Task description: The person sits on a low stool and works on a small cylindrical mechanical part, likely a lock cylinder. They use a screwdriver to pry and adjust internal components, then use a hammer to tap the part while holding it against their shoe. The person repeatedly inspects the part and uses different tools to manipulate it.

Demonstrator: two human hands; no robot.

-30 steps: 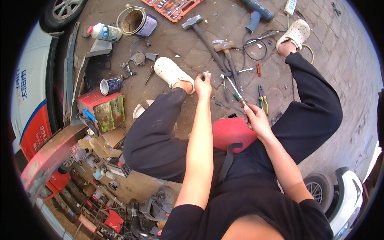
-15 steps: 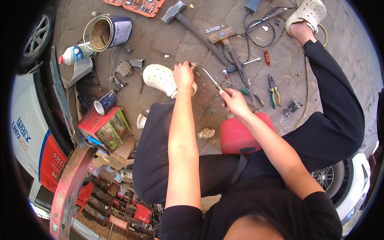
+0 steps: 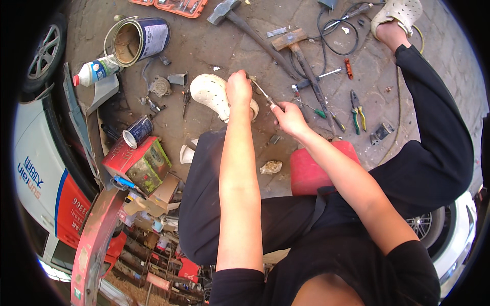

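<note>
Lettering marks the white vehicle [image 3: 45,144] and bucket [image 3: 153,36]; the right hand [image 3: 291,118] grips a slim tool [image 3: 263,92] (left hand [image 3: 239,89] curled, grip unclear).

The person's left hand [image 3: 239,87] is pinching a small, mostly hidden object [image 3: 252,78] beside a cream clog [image 3: 206,93]. The right hand [image 3: 290,118] is holding a slim tool [image 3: 264,93], its shaft pointing toward the left hand. Pliers [image 3: 355,108] are lying on the ground [image 3: 204,48].
</note>
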